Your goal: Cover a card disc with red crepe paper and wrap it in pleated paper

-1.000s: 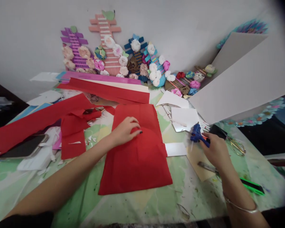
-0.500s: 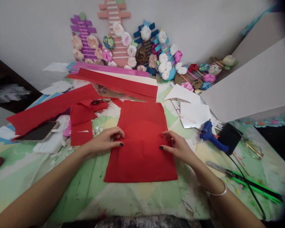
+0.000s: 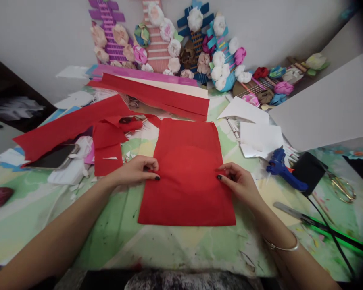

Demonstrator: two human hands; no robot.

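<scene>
A red sheet (image 3: 189, 189) lies on the green and white patterned table cover (image 3: 157, 247), its lower edge toward me. My left hand (image 3: 140, 171) pinches the left edge of this sheet between thumb and curled fingers. On the opposite edge, at about the same height, my right hand (image 3: 237, 179) has its thumb on top and its fingers at the side, holding the sheet. Left of the sheet lies a smaller red piece (image 3: 105, 147) with a small slit showing white. Long red strips (image 3: 157, 96) stretch behind.
At right are a blue glue gun (image 3: 286, 169), gold-handled scissors (image 3: 340, 187), a green cutter (image 3: 335, 233) and white papers (image 3: 258, 139). A phone (image 3: 56, 157) lies at left. Flower-decorated crafts (image 3: 160, 48) stand against the wall.
The creases across the middle of the red sheet look smoother, and my hands sit slightly farther apart on its edges. The whole view has shifted a little.
</scene>
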